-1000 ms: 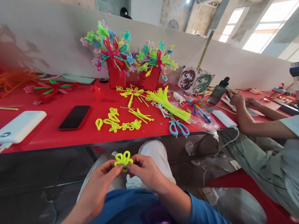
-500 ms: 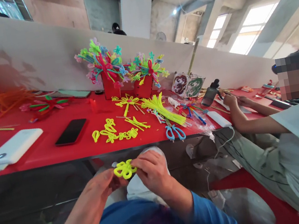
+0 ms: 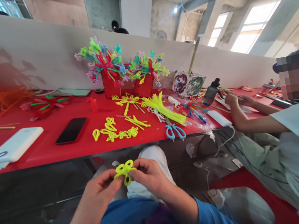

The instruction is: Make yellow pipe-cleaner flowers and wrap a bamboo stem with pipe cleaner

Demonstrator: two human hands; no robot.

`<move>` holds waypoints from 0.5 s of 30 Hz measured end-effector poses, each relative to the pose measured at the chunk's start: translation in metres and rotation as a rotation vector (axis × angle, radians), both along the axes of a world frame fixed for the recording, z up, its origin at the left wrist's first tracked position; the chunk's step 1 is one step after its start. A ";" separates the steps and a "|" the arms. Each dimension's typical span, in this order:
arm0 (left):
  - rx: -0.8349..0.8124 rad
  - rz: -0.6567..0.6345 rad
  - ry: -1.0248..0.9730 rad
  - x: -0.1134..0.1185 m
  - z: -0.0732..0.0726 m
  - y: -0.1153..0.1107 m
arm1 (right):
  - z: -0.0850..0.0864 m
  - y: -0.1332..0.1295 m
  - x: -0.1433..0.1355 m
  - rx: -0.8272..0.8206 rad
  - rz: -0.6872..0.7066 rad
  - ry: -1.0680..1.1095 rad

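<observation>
1. Left of the black phone [image 3: 71, 130], a narrow lane of bare tabletop [image 3: 49, 144], bounded by the white power bank [image 3: 13, 145], leaves a hand room to pass.
2. In front of the phone, an open strip reaches the edge.
3. Nearer and right of the phone, left hand [image 3: 98, 193], right hand [image 3: 151, 174] and yellow flower [image 3: 125, 169] take up space.
4. Right of the phone, low yellow loops [image 3: 110, 124], then scissors [image 3: 171, 126] and stem bundle [image 3: 166, 109], obstruct.
5. Behind and right of the phone, upright red boxes [image 3: 111, 87] block.

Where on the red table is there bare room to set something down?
Bare patches: between the black phone and the red-and-green flower behind it; between phone and front table edge. Crowded: around scissors and yellow stems.
</observation>
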State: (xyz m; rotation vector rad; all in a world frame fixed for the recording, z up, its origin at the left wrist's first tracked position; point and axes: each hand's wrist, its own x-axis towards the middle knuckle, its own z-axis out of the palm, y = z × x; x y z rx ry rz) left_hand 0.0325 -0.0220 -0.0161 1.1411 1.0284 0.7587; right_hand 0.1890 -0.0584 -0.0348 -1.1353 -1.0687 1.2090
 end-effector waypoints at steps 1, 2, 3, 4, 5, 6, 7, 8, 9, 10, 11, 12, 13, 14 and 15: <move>0.002 0.001 -0.003 0.000 0.000 0.000 | -0.001 0.001 -0.001 -0.033 -0.007 0.028; -0.001 0.007 -0.016 0.001 0.000 -0.001 | -0.002 0.002 -0.003 -0.057 -0.016 0.051; -0.009 0.018 -0.037 0.001 -0.001 -0.001 | -0.003 0.003 -0.004 -0.073 -0.024 0.070; -0.022 0.029 -0.060 0.002 -0.001 -0.001 | -0.005 0.004 -0.005 -0.082 -0.028 0.088; -0.040 0.034 -0.077 0.002 -0.002 -0.002 | -0.006 0.004 -0.005 -0.088 -0.026 0.105; -0.057 0.035 -0.089 0.003 -0.002 -0.002 | -0.006 0.004 -0.005 -0.089 -0.022 0.121; -0.069 0.044 -0.095 0.003 -0.003 -0.002 | -0.007 0.005 -0.005 -0.081 -0.020 0.131; -0.075 0.064 -0.099 0.003 -0.003 -0.001 | -0.006 0.005 -0.004 -0.057 -0.033 0.126; -0.073 0.094 -0.101 0.003 -0.003 -0.001 | -0.006 0.004 -0.004 -0.014 -0.067 0.094; -0.066 0.131 -0.103 0.003 -0.002 0.000 | -0.005 0.004 -0.002 0.051 -0.119 0.030; -0.055 0.163 -0.105 0.002 -0.002 0.000 | -0.004 0.003 -0.001 0.135 -0.180 -0.062; -0.046 0.176 -0.107 0.001 -0.001 0.001 | -0.003 0.002 0.001 0.233 -0.244 -0.171; -0.043 0.149 -0.107 0.001 0.001 0.000 | -0.002 0.000 0.002 0.331 -0.296 -0.285; -0.047 0.086 -0.108 0.001 0.002 0.000 | -0.002 -0.001 0.004 0.421 -0.331 -0.391; -0.055 0.014 -0.110 0.001 0.004 -0.001 | -0.003 -0.003 0.004 0.502 -0.348 -0.480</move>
